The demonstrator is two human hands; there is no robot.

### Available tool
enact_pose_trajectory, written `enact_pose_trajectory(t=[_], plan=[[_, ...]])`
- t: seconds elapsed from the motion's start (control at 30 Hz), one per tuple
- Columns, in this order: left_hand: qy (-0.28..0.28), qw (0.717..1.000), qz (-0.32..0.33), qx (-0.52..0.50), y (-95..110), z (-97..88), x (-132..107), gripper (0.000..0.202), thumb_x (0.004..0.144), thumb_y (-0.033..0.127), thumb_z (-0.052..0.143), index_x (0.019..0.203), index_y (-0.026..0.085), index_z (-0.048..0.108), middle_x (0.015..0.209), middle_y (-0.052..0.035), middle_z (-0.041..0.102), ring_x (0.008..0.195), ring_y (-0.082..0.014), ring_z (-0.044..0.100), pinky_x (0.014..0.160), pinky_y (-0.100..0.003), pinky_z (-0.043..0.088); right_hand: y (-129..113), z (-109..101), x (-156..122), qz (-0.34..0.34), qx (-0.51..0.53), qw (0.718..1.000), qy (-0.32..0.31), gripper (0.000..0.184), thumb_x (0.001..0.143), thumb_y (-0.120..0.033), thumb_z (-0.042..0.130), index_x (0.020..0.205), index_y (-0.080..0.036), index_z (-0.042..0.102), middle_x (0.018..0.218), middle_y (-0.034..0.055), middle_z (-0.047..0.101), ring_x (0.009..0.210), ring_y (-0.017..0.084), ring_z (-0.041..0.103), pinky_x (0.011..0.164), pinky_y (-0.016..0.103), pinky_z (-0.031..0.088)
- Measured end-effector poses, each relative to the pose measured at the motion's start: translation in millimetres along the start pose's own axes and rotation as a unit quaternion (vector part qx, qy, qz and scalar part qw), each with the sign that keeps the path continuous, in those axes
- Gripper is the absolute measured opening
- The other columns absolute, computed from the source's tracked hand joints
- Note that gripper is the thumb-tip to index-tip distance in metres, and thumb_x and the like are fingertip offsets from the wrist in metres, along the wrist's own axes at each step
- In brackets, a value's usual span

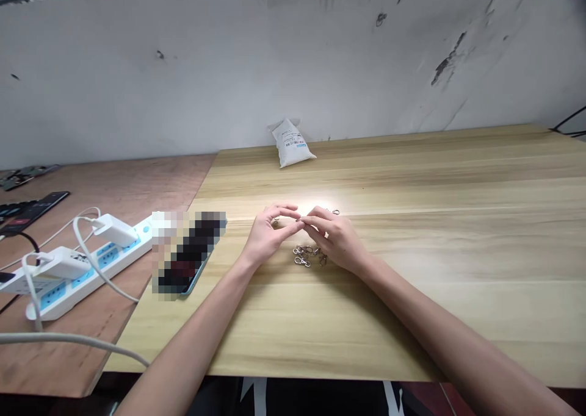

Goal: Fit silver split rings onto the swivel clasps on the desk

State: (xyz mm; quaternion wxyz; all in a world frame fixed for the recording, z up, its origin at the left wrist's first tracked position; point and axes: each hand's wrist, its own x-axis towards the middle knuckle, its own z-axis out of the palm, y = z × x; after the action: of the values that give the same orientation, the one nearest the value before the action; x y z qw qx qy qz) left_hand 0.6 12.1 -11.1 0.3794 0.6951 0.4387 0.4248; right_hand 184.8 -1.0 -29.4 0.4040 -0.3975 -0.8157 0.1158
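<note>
Over one wood-grain tabletop by a scuffed wall, my two hands are meeting, grip unclear, near several snap hooks.

Glare whitens the tabletop mid-frame; the upper-right corner dims.

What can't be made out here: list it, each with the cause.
Head view throughout:
Anything between left hand and right hand: too small or hidden by them.
Count of metal clasps: right hand partly covers them.
Surface of phone-like device: pixelated.
Print on white packet: too small.
Dark object: cut off by left edge.
</note>
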Motion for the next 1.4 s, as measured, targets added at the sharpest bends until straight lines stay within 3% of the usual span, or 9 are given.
enact_pose_trajectory(t=[0.17, 0.27, 0.4, 0.53, 0.7, 0.8, 0.97, 1.1, 1.4], plan=[[-0.004, 1.000, 0.012, 0.006, 3, -6.9, 1, 0.011, 0.079, 0.035, 0.074, 0.082, 0.025, 0.075, 0.118, -0.0065, 0.065, 0.119, -0.0263, 0.056, 0.096, -0.043, 0.047, 3, -6, 2, 0.023, 0.022, 0.999, -0.016, 0.021, 0.096, -0.029, 0.052, 0.100, -0.021, 0.071, 0.093, 0.0063, 0.065, 0.064, 0.012, 0.054, 0.061, 0.026, 0.044], [0.013, 0.993, 0.067, 0.096, 5, -12.0, 3, 0.005, 0.080, 0.032, 0.074, 0.080, 0.026, 0.074, 0.121, -0.0040, 0.064, 0.124, -0.0257, 0.052, 0.106, -0.049, 0.039, 1, -15, 6, 0.027, 0.021, 0.999, -0.024, 0.017, 0.094, -0.029, 0.056, 0.095, -0.023, 0.073, 0.110, 0.0096, 0.065, 0.095, 0.021, 0.060, 0.083, 0.037, 0.048], [0.042, 0.945, 0.167, 0.278, 6, -9.5, 0, 0.004, 0.083, 0.029, 0.071, 0.079, 0.028, 0.073, 0.132, -0.0013, 0.059, 0.137, -0.0283, 0.036, 0.117, -0.059, 0.018, -3, -22, 7, 0.040, 0.007, 0.999, -0.025, 0.014, 0.091, -0.030, 0.060, 0.086, -0.025, 0.073, 0.141, 0.0080, 0.053, 0.137, 0.032, 0.036, 0.104, 0.059, 0.033], [0.026, 0.907, 0.210, 0.365, 4, -6.5, -1, 0.008, 0.086, 0.028, 0.066, 0.082, 0.028, 0.072, 0.135, -0.0023, 0.056, 0.139, -0.0281, 0.035, 0.119, -0.059, 0.011, 4, -22, 5, 0.063, 0.036, 0.995, -0.062, 0.018, 0.091, -0.033, 0.060, 0.084, -0.024, 0.073, 0.147, 0.0080, 0.048, 0.143, 0.032, 0.027, 0.107, 0.061, 0.030], [0.044, 0.907, 0.106, 0.405, -11, -26.2, 4, 0.022, 0.084, 0.034, 0.067, 0.104, 0.025, 0.070, 0.136, -0.0107, 0.054, 0.136, -0.0324, 0.038, 0.112, -0.060, 0.024, 31, -21, 2, 0.070, -0.074, 0.994, -0.026, 0.018, 0.089, -0.035, 0.061, 0.081, -0.024, 0.074, 0.140, 0.0097, 0.053, 0.140, 0.033, 0.032, 0.106, 0.062, 0.029], [0.043, 0.908, 0.053, 0.413, -22, -37.3, 7, 0.025, 0.085, 0.038, 0.065, 0.105, 0.024, 0.071, 0.134, -0.0131, 0.055, 0.132, -0.0344, 0.041, 0.110, -0.061, 0.026, 38, -26, 1, 0.060, -0.121, 0.991, -0.022, 0.021, 0.092, -0.034, 0.058, 0.100, -0.024, 0.073, 0.142, 0.0125, 0.050, 0.139, 0.033, 0.032, 0.105, 0.059, 0.031], [0.016, 0.913, 0.050, 0.404, -27, -36.9, 6, 0.016, 0.087, 0.036, 0.062, 0.093, 0.026, 0.073, 0.125, -0.0098, 0.061, 0.125, -0.0321, 0.047, 0.108, -0.059, 0.027, 23, -44, 5, 0.004, -0.111, 0.988, -0.106, 0.018, 0.090, -0.034, 0.059, 0.088, -0.024, 0.073, 0.110, 0.0101, 0.066, 0.105, 0.026, 0.057, 0.086, 0.041, 0.042], [0.011, 0.915, 0.061, 0.399, -28, -33.3, 7, 0.015, 0.087, 0.035, 0.062, 0.092, 0.026, 0.073, 0.121, -0.0085, 0.063, 0.120, -0.0299, 0.050, 0.108, -0.056, 0.027, 10, -49, 5, 0.017, -0.120, 0.969, -0.217, 0.015, 0.084, -0.029, 0.066, 0.071, -0.022, 0.069, 0.070, 0.0012, 0.066, 0.064, 0.015, 0.056, 0.071, 0.033, 0.038], [0.019, 0.928, 0.044, 0.370, -27, -32.0, 9, 0.014, 0.086, 0.029, 0.062, 0.079, 0.024, 0.073, 0.113, -0.0075, 0.067, 0.114, -0.0291, 0.053, 0.099, -0.053, 0.035, 1, -42, 4, 0.103, -0.110, 0.958, -0.245, 0.013, 0.074, -0.014, 0.063, 0.064, -0.022, 0.064, 0.060, -0.0010, 0.065, 0.053, 0.013, 0.053, 0.049, 0.025, 0.028]])
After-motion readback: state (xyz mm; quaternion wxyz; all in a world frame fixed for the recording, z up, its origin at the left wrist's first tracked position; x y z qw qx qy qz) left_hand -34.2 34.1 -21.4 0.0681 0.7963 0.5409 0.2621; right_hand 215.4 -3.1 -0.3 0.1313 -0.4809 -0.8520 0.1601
